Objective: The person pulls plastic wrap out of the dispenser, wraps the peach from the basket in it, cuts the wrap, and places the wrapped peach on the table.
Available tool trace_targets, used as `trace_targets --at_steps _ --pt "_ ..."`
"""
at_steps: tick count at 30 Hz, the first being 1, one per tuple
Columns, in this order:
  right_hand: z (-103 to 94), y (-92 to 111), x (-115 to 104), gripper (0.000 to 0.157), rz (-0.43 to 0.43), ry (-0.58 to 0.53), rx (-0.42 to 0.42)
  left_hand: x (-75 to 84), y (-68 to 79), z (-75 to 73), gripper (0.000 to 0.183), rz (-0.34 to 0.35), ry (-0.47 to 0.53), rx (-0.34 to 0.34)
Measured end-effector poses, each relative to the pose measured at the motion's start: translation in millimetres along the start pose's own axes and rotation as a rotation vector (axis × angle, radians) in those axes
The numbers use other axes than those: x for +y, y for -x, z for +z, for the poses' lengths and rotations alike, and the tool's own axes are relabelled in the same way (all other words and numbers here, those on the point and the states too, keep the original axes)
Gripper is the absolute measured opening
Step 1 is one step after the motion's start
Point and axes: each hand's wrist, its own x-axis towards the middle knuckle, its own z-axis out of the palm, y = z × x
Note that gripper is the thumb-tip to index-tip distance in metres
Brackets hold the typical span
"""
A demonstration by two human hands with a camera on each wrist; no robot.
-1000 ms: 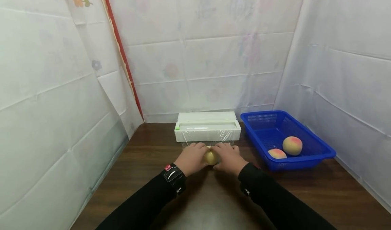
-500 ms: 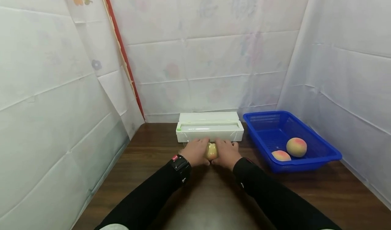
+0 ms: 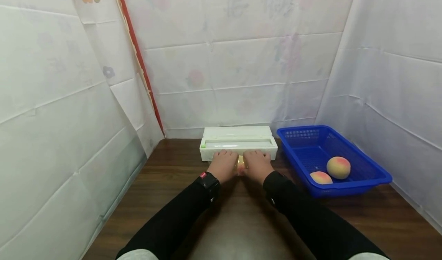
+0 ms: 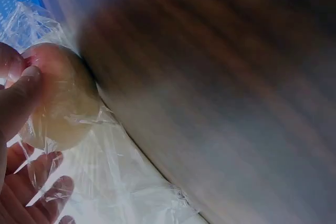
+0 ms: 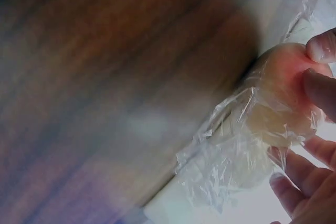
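Both hands hold a peach (image 3: 241, 168) between them, close in front of a white cling film dispenser (image 3: 238, 152) with its lid raised. My left hand (image 3: 223, 165) grips the left side and my right hand (image 3: 257, 165) the right. In the left wrist view, a thumb lies on the peach (image 4: 63, 100) near its pink end, and clear cling film (image 4: 113, 166) spreads out around and below it. Crumpled cling film (image 5: 223, 156) also clings to the peach (image 5: 281, 93) in the right wrist view, with fingers behind it. The head view mostly hides the film behind the hands.
A blue plastic basket (image 3: 300, 183) stands to the right of the dispenser, with one peach (image 3: 338, 168) and another peach (image 3: 321, 178) inside. Pale sheets (image 3: 241, 68) enclose the brown wooden table (image 3: 172, 168) at the back and sides.
Both hands have moved forward with the peach, nearer the dispenser. The peach has turned so its pink part faces me, and the film stretched from the dispenser shows less.
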Motion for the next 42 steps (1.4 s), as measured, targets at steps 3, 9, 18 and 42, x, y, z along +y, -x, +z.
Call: trace_targets --at_steps 3,9,18,42 --pt "2.2 -7 3 0.040 -0.007 0.003 -0.039 -2.4 -4.8 2.7 0.043 -0.027 0.015 -0.034" --pt "9.2 -20 11 0.034 0.042 -0.066 -0.098 -9.4 -11.8 5.4 0.039 -0.055 0.107 -0.092" --pt "8.2 -29 14 0.030 0.066 -0.123 -0.159 -20.7 -17.8 17.7 0.039 -0.031 0.153 -0.079" --pt "-6.2 -16 10 0.066 0.111 -0.290 -0.108 -39.3 -6.6 5.3 0.055 -0.045 0.295 -0.036"
